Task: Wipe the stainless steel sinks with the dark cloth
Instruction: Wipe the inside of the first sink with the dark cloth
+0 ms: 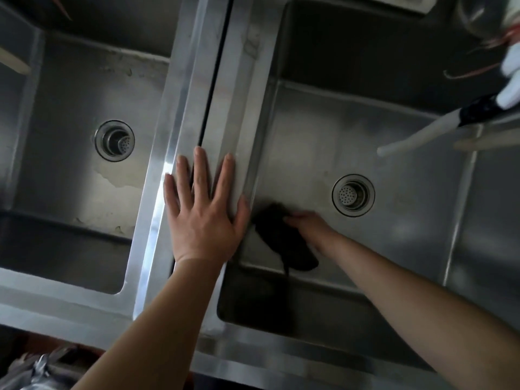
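Observation:
Two stainless steel sinks lie side by side: the left sink (70,88) and the right sink (394,153), each with a round drain. My right hand (306,225) is down in the right sink at its near left corner, gripping the dark cloth (281,237) against the sink floor. A strand of the cloth trails toward the near wall. My left hand (202,209) rests flat, fingers spread, on the steel divider (213,80) between the two basins.
A white faucet spout (416,136) with a black band reaches over the right sink from the right. The left sink floor shows pale stains near its drain (114,140). The right drain (353,195) sits just beyond my right hand. A crumpled bag (31,370) lies bottom left.

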